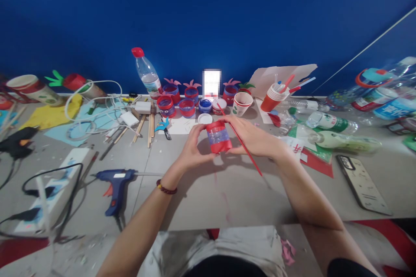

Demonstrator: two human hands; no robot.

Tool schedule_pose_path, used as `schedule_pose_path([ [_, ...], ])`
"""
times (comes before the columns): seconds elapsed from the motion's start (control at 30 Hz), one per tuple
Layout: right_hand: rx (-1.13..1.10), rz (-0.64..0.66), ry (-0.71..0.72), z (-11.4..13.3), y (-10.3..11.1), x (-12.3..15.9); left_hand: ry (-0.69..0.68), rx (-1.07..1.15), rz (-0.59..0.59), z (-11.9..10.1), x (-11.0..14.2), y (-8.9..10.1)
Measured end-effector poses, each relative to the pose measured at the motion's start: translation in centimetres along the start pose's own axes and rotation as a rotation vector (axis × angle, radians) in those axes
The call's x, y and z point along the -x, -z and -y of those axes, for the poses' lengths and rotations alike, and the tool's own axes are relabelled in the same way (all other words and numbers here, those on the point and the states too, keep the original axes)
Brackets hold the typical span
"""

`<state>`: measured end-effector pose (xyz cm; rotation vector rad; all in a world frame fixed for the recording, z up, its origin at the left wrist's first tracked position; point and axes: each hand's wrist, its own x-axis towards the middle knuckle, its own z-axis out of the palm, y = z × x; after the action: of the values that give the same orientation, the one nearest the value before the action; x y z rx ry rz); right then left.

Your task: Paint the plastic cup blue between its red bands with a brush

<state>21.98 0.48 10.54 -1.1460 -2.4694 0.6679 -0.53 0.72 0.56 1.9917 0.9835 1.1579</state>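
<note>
Between my two hands, above the front of the table, is a small plastic cup [218, 137] that looks cut from a bottle, painted with red and blue-purple bands. My left hand [192, 150] grips its left side with thumb and fingers. On the opposite side my right hand [251, 136] holds the cup and also a thin red paintbrush [245, 149], which slants down toward me. Beyond my hands stand an opened blue paint jar [205, 106] and a red-and-white paint jar [219, 106]. A white lid [205, 119] lies before them.
Several similar painted cups [187, 108] stand at the back, near a paper cup [242, 103] and a red-capped bottle [147, 73]. On the left lie a blue glue gun [117, 186] and a power strip [61, 186]. Plastic bottles [334, 122] and a phone [364, 185] occupy the right.
</note>
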Motion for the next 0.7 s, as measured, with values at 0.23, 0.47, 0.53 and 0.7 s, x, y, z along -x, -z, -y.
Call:
schedule_pose_path([
  [0.23, -0.091, -0.061, -0.055, -0.8, 1.3, 0.0, 0.015, -0.107, -0.097, -0.2, 0.1, -0.1],
  [0.47, -0.084, 0.078, -0.091, -1.4, 0.5, -0.2, -0.028, -0.148, -0.129, -0.1, 0.2, -0.2],
  [0.53, -0.085, 0.076, -0.093, -1.3, 0.3, -0.4, -0.038, -0.136, -0.125, 0.1, 0.2, -0.2],
  [0.7, -0.068, 0.039, -0.177, -1.2, 0.7, -0.4, -0.042, -0.027, -0.170, 0.6, 0.0, -0.4],
])
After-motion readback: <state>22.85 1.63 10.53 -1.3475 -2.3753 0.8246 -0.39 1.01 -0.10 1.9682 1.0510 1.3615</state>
